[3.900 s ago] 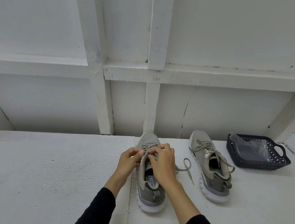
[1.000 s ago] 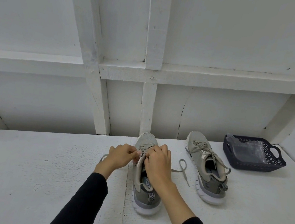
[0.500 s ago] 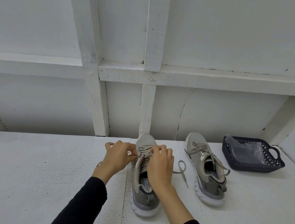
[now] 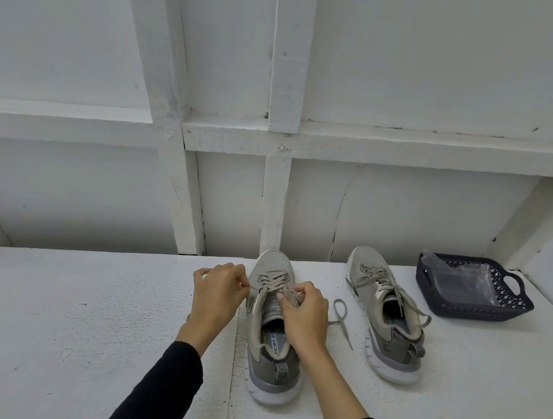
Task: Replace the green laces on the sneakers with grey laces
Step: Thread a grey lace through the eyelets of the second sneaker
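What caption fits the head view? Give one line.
Both hands lace the near sneaker on a white table.

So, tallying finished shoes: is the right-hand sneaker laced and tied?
Laced; the grey sneaker shows crossed laces with loose ends trailing. A knot: cannot tell.

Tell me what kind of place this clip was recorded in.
Probably a plain workshop or shed-like room: a white-painted work surface, a white wall with exposed wooden framing, and a dark plastic basket beside two sneakers.

even, soft daylight-ish light, faint shadows, no glare; sharp centre, wide-angle bending at edges.
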